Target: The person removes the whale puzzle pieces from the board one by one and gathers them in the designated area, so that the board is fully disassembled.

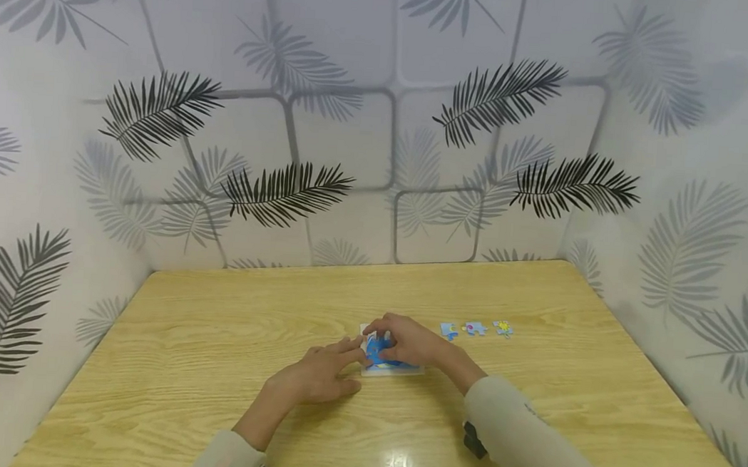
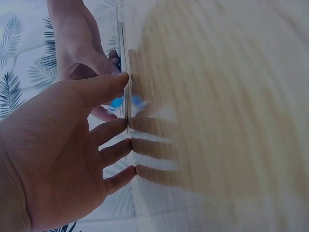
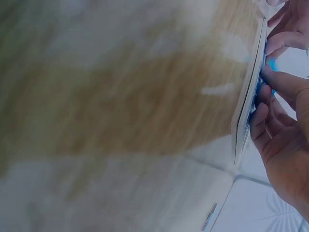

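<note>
Seemingly, both hands' straight fingers (image 1: 349, 346) press the blue puzzle (image 1: 381, 352); no writing legible.

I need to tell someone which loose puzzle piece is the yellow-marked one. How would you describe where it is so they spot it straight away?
On the wooden table, look just right of the puzzle board that both hands are working on. Three loose pieces lie there in a short row. The yellow-marked piece is the one farthest right, farthest from the right hand; its two neighbours look mostly blue.
</note>
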Demonstrator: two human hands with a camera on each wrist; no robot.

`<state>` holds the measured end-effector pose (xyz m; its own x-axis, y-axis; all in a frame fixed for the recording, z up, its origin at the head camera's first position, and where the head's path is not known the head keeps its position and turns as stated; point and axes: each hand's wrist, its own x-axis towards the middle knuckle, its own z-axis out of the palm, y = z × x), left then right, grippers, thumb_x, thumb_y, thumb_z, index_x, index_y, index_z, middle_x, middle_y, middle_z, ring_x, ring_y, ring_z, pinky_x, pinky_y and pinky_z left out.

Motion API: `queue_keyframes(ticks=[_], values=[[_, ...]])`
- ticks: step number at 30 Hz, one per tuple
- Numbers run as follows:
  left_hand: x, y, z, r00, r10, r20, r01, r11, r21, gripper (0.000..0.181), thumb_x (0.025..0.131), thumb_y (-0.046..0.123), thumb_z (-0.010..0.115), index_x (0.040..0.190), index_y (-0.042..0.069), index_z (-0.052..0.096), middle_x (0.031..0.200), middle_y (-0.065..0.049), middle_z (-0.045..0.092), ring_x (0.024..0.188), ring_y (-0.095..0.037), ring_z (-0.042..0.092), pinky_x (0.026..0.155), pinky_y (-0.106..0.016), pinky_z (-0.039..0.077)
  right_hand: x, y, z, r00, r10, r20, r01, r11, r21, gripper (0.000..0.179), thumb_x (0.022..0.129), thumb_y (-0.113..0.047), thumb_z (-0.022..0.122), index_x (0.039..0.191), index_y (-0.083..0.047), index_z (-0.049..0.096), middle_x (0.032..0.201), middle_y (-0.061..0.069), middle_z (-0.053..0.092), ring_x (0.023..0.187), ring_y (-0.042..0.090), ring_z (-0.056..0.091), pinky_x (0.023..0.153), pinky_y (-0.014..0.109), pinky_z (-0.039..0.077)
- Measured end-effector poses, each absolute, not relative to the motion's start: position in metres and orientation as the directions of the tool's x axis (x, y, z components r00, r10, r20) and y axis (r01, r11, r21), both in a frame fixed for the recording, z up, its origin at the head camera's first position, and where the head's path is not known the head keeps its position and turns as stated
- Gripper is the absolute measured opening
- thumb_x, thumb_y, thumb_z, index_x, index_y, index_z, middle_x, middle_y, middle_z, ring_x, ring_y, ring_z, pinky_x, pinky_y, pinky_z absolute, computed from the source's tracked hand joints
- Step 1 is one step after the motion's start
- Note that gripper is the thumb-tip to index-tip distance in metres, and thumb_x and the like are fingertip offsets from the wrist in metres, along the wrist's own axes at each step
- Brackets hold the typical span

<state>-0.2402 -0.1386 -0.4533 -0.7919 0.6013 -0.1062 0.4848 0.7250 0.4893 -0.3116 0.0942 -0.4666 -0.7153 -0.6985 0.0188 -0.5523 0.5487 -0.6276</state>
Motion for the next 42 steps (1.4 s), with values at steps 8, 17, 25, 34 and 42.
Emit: queue_keyframes(ticks=[8,17,25,34,42], values=[[-0.242,-0.139,-0.454,-0.79,0.603,-0.106,0.487,0.724,0.488,0.034,0.104,0.027,0.063,0.137,0.018,0.061,0.166,-0.017,0.035,0.154,-0.044,0.027,0.118,-0.069,0.023,-0.313,0.094,-0.467,-0.707,-0.706,0.033,-0.562,0.533,-0.633,0.033,0.093,0.0,0.075,0.124,-0.007,0.064,0.117,0.011,0.066,0.091,0.017,0.061,0.083,0.034,0.055],[-0.241,-0.14,-0.455,-0.786,0.61,-0.102,0.494,0.719,0.49,0.035,0.105,0.027,0.063,0.138,0.018,0.061,0.167,-0.016,0.034,0.155,-0.045,0.026,0.118,-0.069,0.023,-0.315,0.094,-0.468,-0.699,-0.713,0.057,-0.609,0.553,-0.568,0.031,0.093,-0.005,0.075,0.123,-0.008,0.071,0.114,0.007,0.063,0.088,0.015,0.058,0.079,0.028,0.053],[-0.242,-0.141,-0.457,-0.789,0.605,-0.108,0.492,0.728,0.477,0.036,0.105,0.028,0.063,0.14,0.02,0.061,0.168,-0.013,0.032,0.156,-0.042,0.025,0.119,-0.068,0.023,-0.317,0.107,-0.462,-0.73,-0.673,0.118,-0.588,0.532,-0.609,0.028,0.094,-0.003,0.07,0.122,-0.009,0.072,0.117,0.006,0.068,0.078,0.013,0.058,0.07,0.026,0.053],[-0.243,-0.142,-0.458,-0.794,0.597,-0.113,0.485,0.735,0.473,0.037,0.104,0.028,0.063,0.14,0.02,0.062,0.168,-0.014,0.033,0.156,-0.04,0.025,0.119,-0.067,0.024,-0.316,0.133,-0.456,-0.774,-0.618,0.136,-0.545,0.543,-0.639,0.023,0.095,-0.006,0.073,0.117,-0.012,0.076,0.118,0.003,0.071,0.066,0.012,0.051,0.061,0.026,0.048],[-0.242,-0.142,-0.456,-0.787,0.607,-0.107,0.496,0.727,0.475,0.038,0.105,0.025,0.062,0.142,0.017,0.061,0.168,-0.015,0.032,0.157,-0.041,0.023,0.118,-0.067,0.024,-0.319,0.171,-0.456,-0.794,-0.581,0.177,-0.552,0.567,-0.611,0.023,0.097,-0.006,0.072,0.117,-0.016,0.077,0.119,0.003,0.072,0.056,0.007,0.042,0.056,0.025,0.043]])
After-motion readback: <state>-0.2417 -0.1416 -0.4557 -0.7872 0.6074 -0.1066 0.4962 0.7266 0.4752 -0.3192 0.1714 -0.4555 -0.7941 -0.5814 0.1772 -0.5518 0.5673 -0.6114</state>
